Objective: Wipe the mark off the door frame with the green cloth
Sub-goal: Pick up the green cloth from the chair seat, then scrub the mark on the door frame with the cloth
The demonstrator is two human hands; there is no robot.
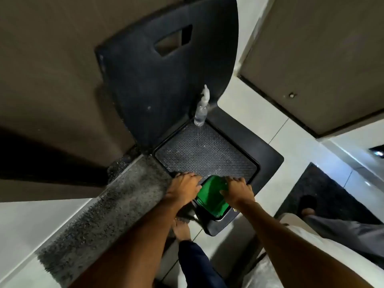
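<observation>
The green cloth (211,196) lay at the near edge of a black plastic chair's seat (205,152), flattened between two bare hands. The left hand (184,187) pressed down at the cloth's left side, fingers spread over the seat's textured surface and curled at the rim. The right hand (236,191) rested on the cloth's right edge, fingers bent over it and the thumb lying on the green fabric; whether it gripped the cloth or only held it flat could not be told. Both forearms reached in from the bottom of the view.

At the seat's far corner a clear spray bottle (201,111) with a white trigger head stood upright, just beside the chair's backrest (162,80), which rose dark and curved with a rectangular handle slot near its top. To the left of the chair a shaggy grey rug (108,208) stretched along the pale tiled floor (299,146), its end touching the chair's base. Brown panels (52,69) filled the upper left, and another brown panel (322,59) with a dark lower edge stood at the upper right. A dark mat (324,190) lay at the right, and a bare foot (181,229) showed below the seat beside a dark trouser leg (197,267).
</observation>
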